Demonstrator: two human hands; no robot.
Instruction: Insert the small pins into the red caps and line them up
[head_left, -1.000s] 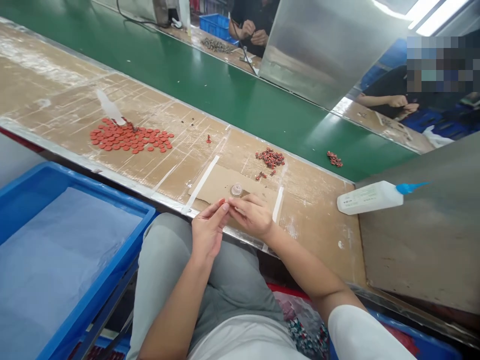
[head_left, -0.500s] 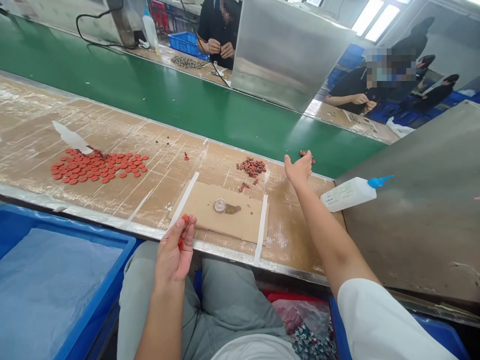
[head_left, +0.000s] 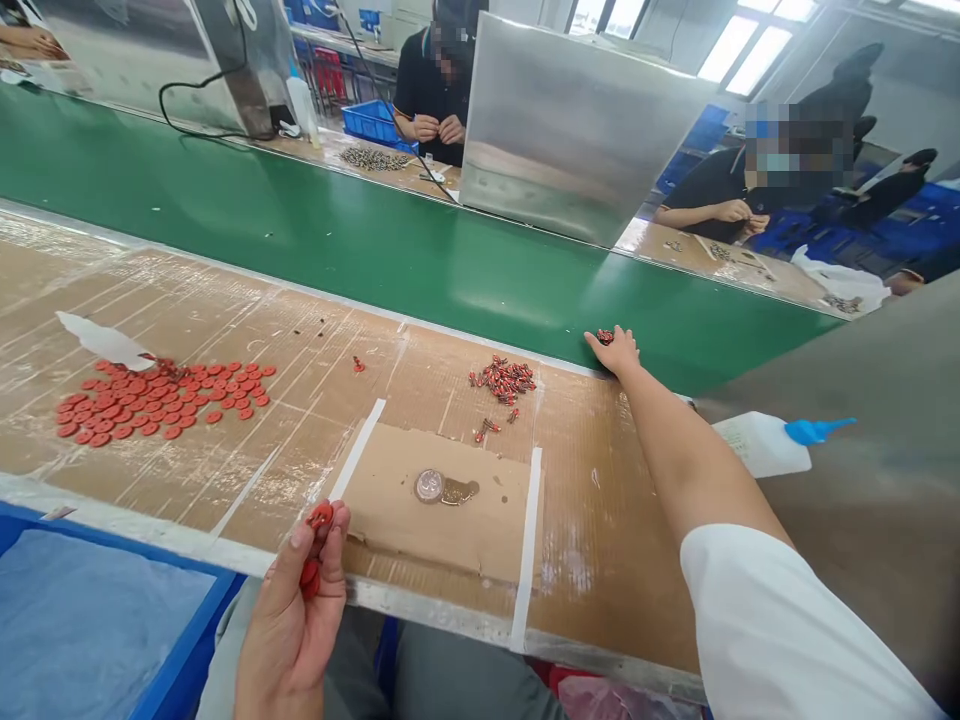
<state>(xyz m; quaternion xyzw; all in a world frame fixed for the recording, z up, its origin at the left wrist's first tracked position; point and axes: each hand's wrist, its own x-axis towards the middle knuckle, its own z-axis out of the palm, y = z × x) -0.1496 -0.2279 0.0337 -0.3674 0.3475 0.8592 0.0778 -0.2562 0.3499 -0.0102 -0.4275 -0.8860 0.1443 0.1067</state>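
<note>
red pieces (head_left: 321,516) sit pinched in our left hand (head_left: 294,615) by the table (head_left: 622,540). our right hand (head_left: 621,352), thumb spread, reaches a small pile (head_left: 604,337) on the green belt (head_left: 420,265); we cannot tell whether its grip holds any.

My left hand (head_left: 296,615) is raised at the near edge of the tabletop (head_left: 615,570), with the palm turned partly upward, and the thumb and fingers (head_left: 335,572) are brought together in a pinch. My right arm (head_left: 675,455) is stretched forward to the far edge, where my right hand (head_left: 619,354) reaches slightly beyond, its thumb spread apart.
</note>
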